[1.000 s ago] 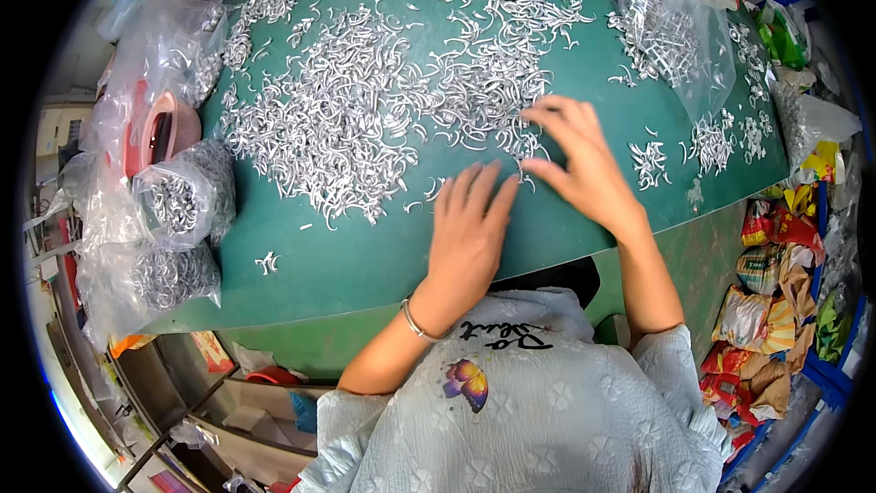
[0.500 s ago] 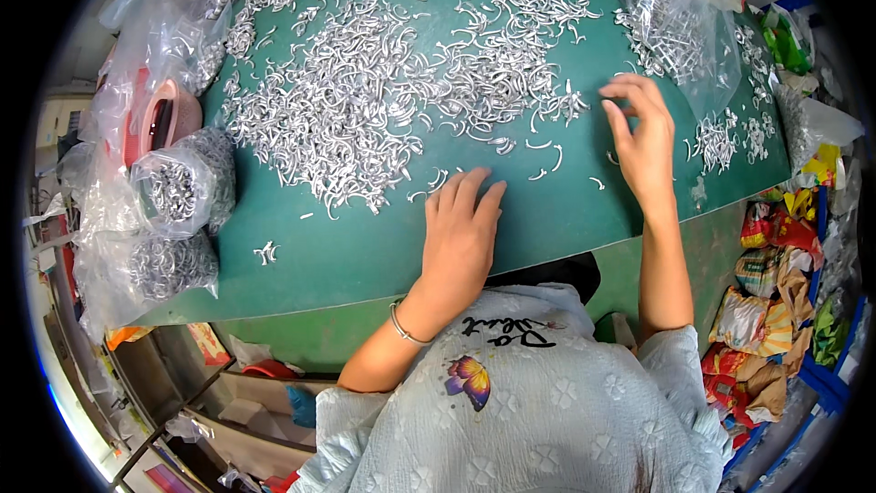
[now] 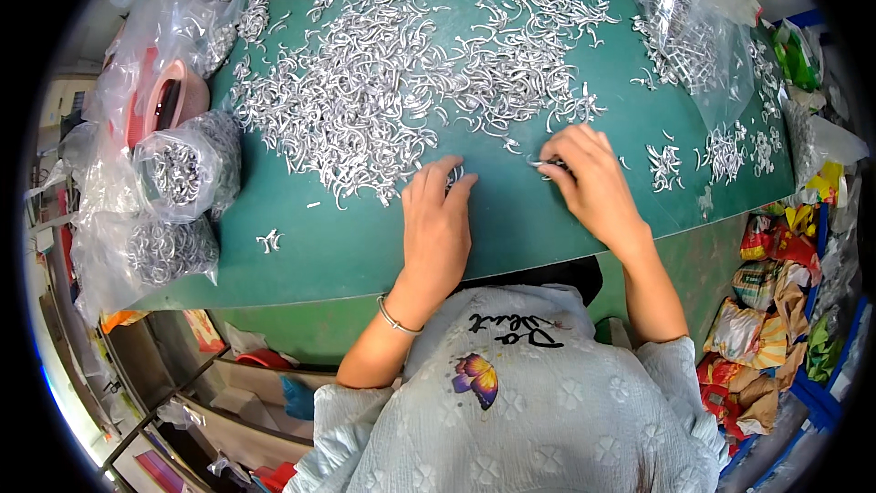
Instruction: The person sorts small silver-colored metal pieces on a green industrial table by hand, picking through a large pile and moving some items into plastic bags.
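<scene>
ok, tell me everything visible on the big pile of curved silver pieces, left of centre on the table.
The pile of curved silver pieces lies loose on the green tabletop: many small, slender, hook-like pieces, shiny and metallic-looking, jumbled and overlapping at all angles. It is dense in the middle, ragged at the edges where green shows through, and straggles into more pieces on its right. The left hand is at its near right edge; fingertip contact is hard to make out.

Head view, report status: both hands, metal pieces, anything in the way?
Left hand curled, metal piece showing within, grip unclear. Right hand pinching a similar piece. Main pile mostly beyond both hands. Filled clear bags off left, apart from both.
</scene>
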### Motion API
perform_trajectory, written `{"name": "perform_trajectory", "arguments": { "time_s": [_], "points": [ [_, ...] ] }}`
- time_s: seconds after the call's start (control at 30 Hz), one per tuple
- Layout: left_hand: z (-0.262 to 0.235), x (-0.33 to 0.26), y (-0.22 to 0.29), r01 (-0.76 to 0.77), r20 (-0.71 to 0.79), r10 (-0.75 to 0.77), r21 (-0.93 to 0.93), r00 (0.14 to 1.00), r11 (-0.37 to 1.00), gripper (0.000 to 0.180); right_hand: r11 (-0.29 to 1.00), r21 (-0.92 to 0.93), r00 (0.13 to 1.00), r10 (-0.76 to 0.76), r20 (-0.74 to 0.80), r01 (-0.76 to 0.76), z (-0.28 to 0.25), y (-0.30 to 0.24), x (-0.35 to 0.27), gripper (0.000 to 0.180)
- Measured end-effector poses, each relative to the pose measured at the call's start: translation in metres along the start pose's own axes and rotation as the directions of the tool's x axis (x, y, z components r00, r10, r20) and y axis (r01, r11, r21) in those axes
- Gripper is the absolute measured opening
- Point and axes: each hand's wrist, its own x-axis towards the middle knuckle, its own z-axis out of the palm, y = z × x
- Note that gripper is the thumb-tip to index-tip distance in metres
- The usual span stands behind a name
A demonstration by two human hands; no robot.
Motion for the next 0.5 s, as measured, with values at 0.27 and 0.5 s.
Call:
{"name": "perform_trajectory", "arguments": {
  "time_s": [0.27,0.5],
  "points": [
    [0.003,-0.002,0.01,0.023,0.009,-0.022,-0.102,1.0,0.995,0.028,0.998,0.061,0.998,0.0,0.066,-0.004,-0.011,-0.006,-0.008,0.014],
    [0.026,0.006,0.044,-0.005,0.081,0.02,-0.19,0.997,0.982,0.025,0.996,-0.087,0.999,-0.032,-0.026,0.03,0.019,-0.003,0.024,0.008]
  ]
}}
